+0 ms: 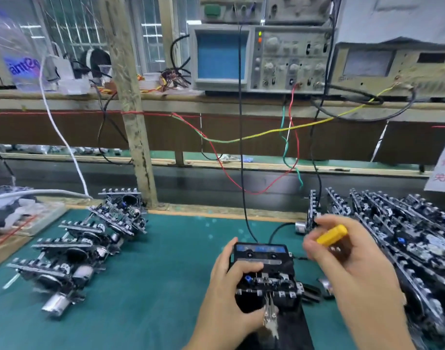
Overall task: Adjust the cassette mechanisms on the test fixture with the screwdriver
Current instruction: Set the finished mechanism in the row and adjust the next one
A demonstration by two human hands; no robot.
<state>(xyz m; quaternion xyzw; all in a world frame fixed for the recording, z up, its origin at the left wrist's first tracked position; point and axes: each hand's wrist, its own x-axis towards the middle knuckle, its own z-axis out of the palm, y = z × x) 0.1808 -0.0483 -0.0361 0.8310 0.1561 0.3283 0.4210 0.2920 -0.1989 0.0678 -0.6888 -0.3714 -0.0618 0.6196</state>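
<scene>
A black cassette mechanism (264, 263) with a blue-labelled cassette sits on the black test fixture (289, 324) in the middle of the green mat. My left hand (229, 299) grips its left side, thumb lying across the top. My right hand (342, 263) holds a yellow-handled screwdriver (331, 234) in its fingers, raised just right of the mechanism. The screwdriver's tip is hidden behind my fingers. A metal clip (270, 317) hangs at the fixture's front edge.
Several cassette mechanisms (72, 253) lie in a row at left; a dense pile (405, 246) fills the right. An oscilloscope (261, 56) stands on the back shelf, with black, red and green wires (241, 147) hanging to the fixture. A wooden post (135, 122) rises behind.
</scene>
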